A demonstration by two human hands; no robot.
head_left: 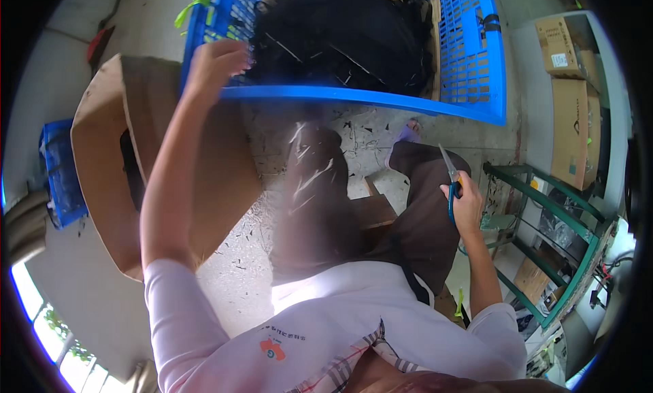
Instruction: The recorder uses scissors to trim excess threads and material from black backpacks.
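Note:
My left hand is over the near left corner of a blue plastic crate, its fingers curled together. What they hold, if anything, I cannot make out. Inside the crate lies a large heap of black, flexible-looking pieces, a few pale streaks across it. My right hand rests by my right thigh, closed around scissors with blue and orange handles. The blades point away from me, toward the crate.
A big open cardboard box stands left of my legs. Black scraps litter the floor. On the right are a green metal frame and cardboard boxes. A small wooden stool shows between my legs.

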